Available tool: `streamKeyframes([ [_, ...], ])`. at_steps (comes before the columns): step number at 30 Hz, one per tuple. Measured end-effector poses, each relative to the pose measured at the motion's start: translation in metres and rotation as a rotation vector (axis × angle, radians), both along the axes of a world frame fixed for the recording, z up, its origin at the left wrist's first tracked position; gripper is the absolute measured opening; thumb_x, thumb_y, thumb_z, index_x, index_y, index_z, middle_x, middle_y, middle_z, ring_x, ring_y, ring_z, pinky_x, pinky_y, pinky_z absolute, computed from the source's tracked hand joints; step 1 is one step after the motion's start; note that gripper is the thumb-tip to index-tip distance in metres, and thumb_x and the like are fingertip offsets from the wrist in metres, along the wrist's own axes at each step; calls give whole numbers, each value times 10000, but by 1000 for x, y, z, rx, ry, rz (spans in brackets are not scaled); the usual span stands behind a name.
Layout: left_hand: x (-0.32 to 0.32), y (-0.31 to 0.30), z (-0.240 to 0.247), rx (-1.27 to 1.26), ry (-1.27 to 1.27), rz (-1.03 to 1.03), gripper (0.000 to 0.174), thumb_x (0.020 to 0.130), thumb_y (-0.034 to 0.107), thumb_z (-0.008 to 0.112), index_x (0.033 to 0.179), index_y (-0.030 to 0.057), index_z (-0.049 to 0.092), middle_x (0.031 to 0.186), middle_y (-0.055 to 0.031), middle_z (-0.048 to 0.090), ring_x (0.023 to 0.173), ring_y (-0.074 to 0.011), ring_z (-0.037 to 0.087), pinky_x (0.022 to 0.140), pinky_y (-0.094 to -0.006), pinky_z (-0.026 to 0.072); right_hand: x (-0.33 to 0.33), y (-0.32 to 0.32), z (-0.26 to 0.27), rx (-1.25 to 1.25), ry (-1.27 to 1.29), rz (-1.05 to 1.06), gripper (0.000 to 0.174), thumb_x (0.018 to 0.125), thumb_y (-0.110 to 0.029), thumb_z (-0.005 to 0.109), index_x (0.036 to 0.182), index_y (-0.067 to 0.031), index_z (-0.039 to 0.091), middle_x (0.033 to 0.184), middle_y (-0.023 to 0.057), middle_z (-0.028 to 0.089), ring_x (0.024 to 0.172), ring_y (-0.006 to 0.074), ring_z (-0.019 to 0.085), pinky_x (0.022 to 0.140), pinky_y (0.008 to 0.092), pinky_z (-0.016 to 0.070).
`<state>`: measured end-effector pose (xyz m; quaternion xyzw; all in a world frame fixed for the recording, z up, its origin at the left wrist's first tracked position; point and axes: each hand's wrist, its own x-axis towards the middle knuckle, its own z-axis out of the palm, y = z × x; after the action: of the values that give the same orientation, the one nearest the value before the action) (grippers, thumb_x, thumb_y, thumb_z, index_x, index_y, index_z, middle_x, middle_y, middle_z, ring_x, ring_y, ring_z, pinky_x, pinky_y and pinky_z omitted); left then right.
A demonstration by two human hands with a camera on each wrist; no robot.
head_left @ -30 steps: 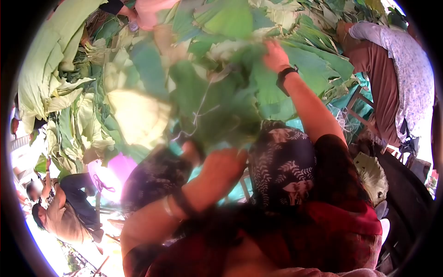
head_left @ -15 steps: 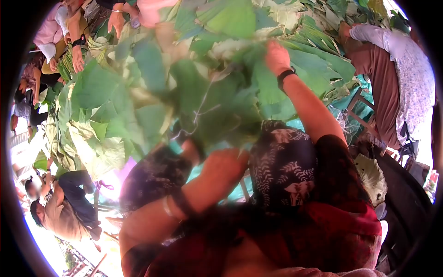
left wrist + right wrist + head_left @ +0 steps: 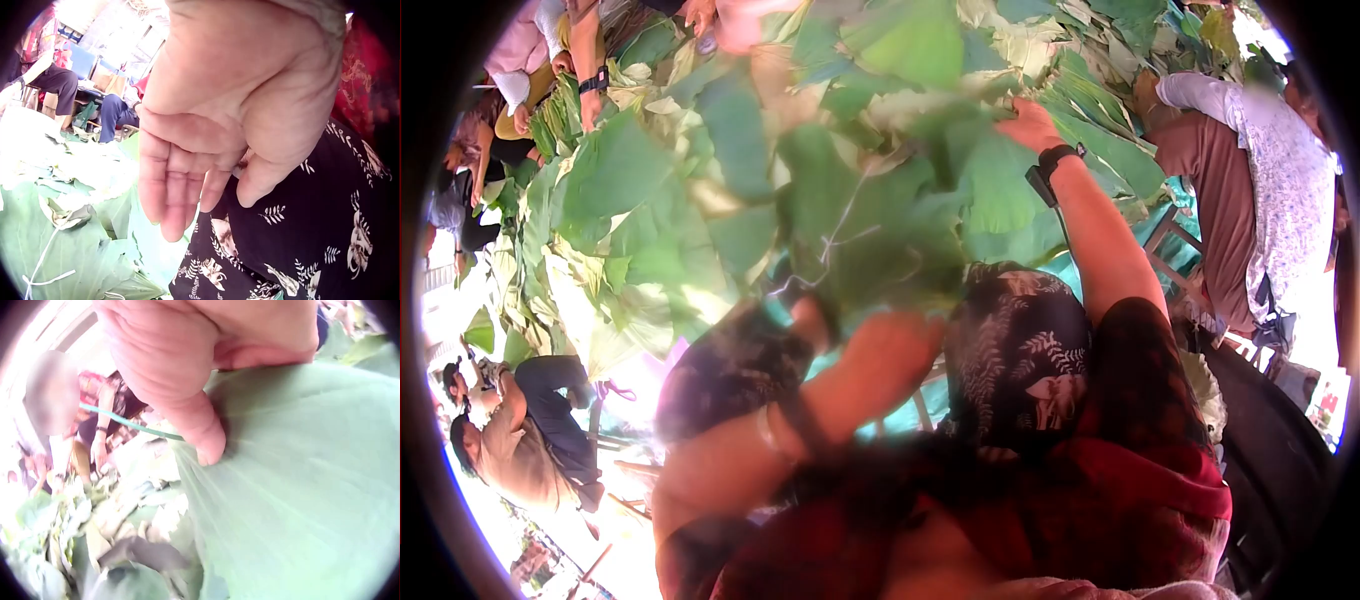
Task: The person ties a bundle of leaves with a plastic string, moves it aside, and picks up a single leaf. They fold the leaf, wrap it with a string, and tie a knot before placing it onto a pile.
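A thick bunch of large green leaves (image 3: 870, 220) hangs in front of me, with a white string (image 3: 830, 245) dangling through it. My left hand (image 3: 890, 350) is just below the bunch's base. In the left wrist view the left hand (image 3: 187, 187) shows relaxed, nearly straight fingers with nothing in the palm, above more leaves (image 3: 75, 250). My right hand (image 3: 1030, 125), with a black wrist strap, reaches up into the leaves. In the right wrist view the right hand (image 3: 212, 406) pinches a broad leaf (image 3: 300, 487), thumb on its top face.
A black leaf-print cloth (image 3: 1010, 350) covers my lap. Heaps of loose leaves (image 3: 600, 200) fill the left and top. One person (image 3: 1260, 170) bends at the right by a wooden frame (image 3: 1180, 240); another person (image 3: 520, 440) sits at lower left; further people (image 3: 550, 60) work at top left.
My right hand has shifted to the right and a little down along the leaves. A pale leaf at the left has swung away. My left hand has stayed at the base of the bunch.
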<state>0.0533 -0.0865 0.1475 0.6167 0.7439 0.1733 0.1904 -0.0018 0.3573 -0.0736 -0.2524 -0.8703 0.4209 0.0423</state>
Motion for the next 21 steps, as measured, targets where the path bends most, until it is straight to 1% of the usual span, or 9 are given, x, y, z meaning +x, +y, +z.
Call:
streamKeyframes([
  [2,-2,1,3,11,-8,-4,184,799,172,656,884,47,553,756,-108,557,737,-298,610,632,-410,493,18,-22,84,162,-167,70,580,707,-307,782,1188,-31,613,1035,149,686,964,252,646,877,359,490],
  [5,-7,3,8,80,-71,16,202,812,186,661,908,40,561,780,-120,578,773,-315,623,658,-423,509,35,-6,129,43,-299,11,555,725,-270,781,1209,-50,622,1073,90,682,987,210,623,890,335,467],
  [8,-15,7,18,91,-94,46,217,834,202,660,949,39,573,814,-133,605,805,-334,633,677,-432,518,66,29,142,-179,-198,-53,492,763,-234,767,1208,-73,634,1155,37,656,1070,187,580,954,322,419],
  [11,-15,14,25,69,-90,101,239,863,220,650,1016,46,591,865,-148,638,828,-346,642,688,-438,522,102,17,186,-537,-146,-51,483,778,-210,769,1223,-85,631,1215,27,628,1141,180,531,1023,333,355],
  [13,-18,22,27,175,-110,128,254,882,230,638,1060,53,598,902,-158,657,839,-348,648,698,-442,521,115,19,183,-495,-82,-120,512,785,-197,773,1253,-73,607,1203,43,632,1178,177,508,1040,332,339],
  [15,-25,19,21,136,-136,188,280,898,250,631,1089,48,594,951,-166,670,855,-344,655,718,-439,523,119,0,186,-499,-109,-234,709,738,-238,822,1339,-23,514,1302,81,571,1244,211,465,1081,342,298],
  [17,-22,30,21,136,-200,264,308,910,273,626,1111,42,589,989,-170,678,875,-339,661,740,-431,523,128,-13,191,-606,-90,-280,767,712,-250,841,1350,-4,494,1353,88,530,1266,224,440,1090,357,293],
  [20,-27,57,20,188,-387,400,403,905,305,647,1189,31,566,1078,-176,678,967,-325,667,827,-400,521,131,-58,208,-493,-62,-381,813,730,-265,807,1398,16,438,1373,139,516,1276,251,448,1074,366,332],
  [21,-30,73,14,260,-399,433,422,897,296,656,1210,31,556,1106,-179,668,1004,-323,653,861,-400,509,130,-57,202,-518,-34,-319,785,735,-254,805,1386,10,454,1359,134,525,1266,247,454,1070,367,337],
])
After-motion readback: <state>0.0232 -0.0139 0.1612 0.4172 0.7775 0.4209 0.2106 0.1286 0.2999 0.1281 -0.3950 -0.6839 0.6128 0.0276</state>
